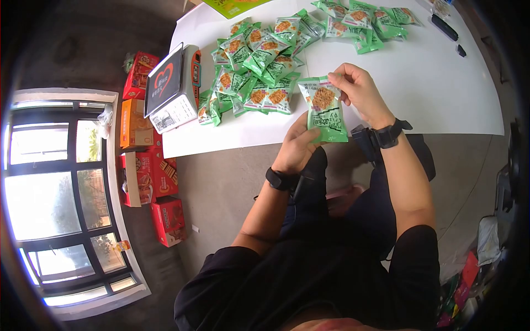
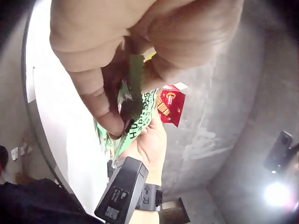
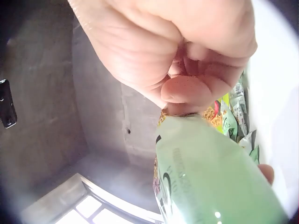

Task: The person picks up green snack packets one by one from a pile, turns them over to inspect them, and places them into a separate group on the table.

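Both hands hold one green and white snack packet (image 1: pixel 326 107) upright over the table's front edge. The left hand (image 1: pixel 298 144) pinches its lower left corner, thumb on the front. At the packet's top right corner the right hand (image 1: pixel 359 94) grips with thumb and fingers. In the left wrist view, the left hand (image 2: pixel 140 42) curls round the packet's green edge (image 2: pixel 135 84). In the right wrist view, the right hand (image 3: pixel 182 56) pinches the packet (image 3: pixel 210 168), whose pale green back shows. A heap of similar packets (image 1: pixel 265 55) lies behind on the white table (image 1: pixel 430 94).
A scale-like device (image 1: pixel 176 83) stands at the table's left end. A smaller group of packets (image 1: pixel 361 22) lies at the back, with a black object (image 1: pixel 444 27) to its right. Red boxes (image 1: pixel 168 220) and an orange box (image 1: pixel 135 124) stand on the floor at left, beside a window.
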Demonstrator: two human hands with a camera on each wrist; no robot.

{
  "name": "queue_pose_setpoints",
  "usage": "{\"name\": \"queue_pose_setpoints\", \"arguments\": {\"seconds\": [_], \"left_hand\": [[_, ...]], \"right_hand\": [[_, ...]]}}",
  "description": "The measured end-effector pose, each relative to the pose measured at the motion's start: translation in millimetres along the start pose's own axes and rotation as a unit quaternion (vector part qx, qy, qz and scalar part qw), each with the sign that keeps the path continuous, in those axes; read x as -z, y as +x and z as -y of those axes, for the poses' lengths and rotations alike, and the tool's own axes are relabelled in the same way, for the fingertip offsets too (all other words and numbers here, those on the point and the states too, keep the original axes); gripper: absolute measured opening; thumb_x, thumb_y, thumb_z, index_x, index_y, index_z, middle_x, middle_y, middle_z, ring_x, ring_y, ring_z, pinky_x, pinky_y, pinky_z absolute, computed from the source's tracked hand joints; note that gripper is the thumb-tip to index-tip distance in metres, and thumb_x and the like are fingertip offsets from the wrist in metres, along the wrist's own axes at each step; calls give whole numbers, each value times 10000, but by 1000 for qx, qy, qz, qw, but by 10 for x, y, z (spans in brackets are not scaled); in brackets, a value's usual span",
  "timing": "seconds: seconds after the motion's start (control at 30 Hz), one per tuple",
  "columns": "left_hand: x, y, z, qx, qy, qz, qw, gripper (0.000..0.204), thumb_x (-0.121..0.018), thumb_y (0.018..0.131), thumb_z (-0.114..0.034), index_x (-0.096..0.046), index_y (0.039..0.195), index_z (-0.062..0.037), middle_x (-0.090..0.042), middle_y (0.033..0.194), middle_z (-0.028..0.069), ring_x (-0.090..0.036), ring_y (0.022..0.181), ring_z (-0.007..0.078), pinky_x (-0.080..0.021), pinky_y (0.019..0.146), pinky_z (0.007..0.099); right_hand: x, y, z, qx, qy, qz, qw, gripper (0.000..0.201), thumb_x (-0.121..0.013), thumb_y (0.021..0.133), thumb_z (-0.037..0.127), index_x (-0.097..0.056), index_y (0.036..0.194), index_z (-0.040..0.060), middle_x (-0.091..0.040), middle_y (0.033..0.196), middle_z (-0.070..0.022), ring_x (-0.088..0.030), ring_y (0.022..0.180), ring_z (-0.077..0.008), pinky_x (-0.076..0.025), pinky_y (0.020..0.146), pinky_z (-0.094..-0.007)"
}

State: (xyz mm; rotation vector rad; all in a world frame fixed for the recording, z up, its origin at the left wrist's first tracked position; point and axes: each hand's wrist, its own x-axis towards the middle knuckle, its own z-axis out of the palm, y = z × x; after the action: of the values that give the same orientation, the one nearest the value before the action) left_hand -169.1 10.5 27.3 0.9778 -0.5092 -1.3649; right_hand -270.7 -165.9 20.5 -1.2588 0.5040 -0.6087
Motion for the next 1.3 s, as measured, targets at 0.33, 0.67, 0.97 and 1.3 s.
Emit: {"name": "queue_pose_setpoints", "arguments": {"seconds": [0.33, 0.67, 0.97, 1.3], "left_hand": [[31, 12, 12, 3, -46, -11, 999, 520, -403, 914, 21, -308, 1425, 30, -531, 1300, 180, -569, 1162, 285, -472, 977, 438], [54, 0, 10, 0, -37, -16, 999, 510, -399, 902, 29, -329, 1407, 23, -535, 1282, 178, -574, 1144, 298, -473, 975, 477], [64, 11, 52, -21, -55, -53, 997, 499, -437, 898, 51, -360, 1389, 12, -583, 1220, 161, -616, 1048, 262, -505, 863, 391], [76, 40, 66, -38, -24, -67, 997, 502, -438, 904, 54, -362, 1395, -17, -584, 1213, 139, -606, 1055, 244, -497, 885, 377]], "right_hand": [[31, 35, -36, -16, 21, 15, 1000, 182, -635, 930, 239, -593, 856, 79, -567, 728, 40, -460, 539, -13, -374, 463, -159], [41, 54, -59, -25, 19, -4, 999, 198, -621, 940, 246, -605, 856, 67, -567, 729, 35, -492, 542, -27, -385, 468, -167], [53, 47, -18, -47, 10, 20, 999, 238, -612, 942, 305, -633, 891, 74, -553, 716, 48, -532, 621, -35, -385, 473, -174], [49, 49, -37, -21, -8, 48, 999, 255, -646, 924, 268, -543, 762, 99, -537, 699, 53, -524, 618, -32, -385, 474, -176]]}}
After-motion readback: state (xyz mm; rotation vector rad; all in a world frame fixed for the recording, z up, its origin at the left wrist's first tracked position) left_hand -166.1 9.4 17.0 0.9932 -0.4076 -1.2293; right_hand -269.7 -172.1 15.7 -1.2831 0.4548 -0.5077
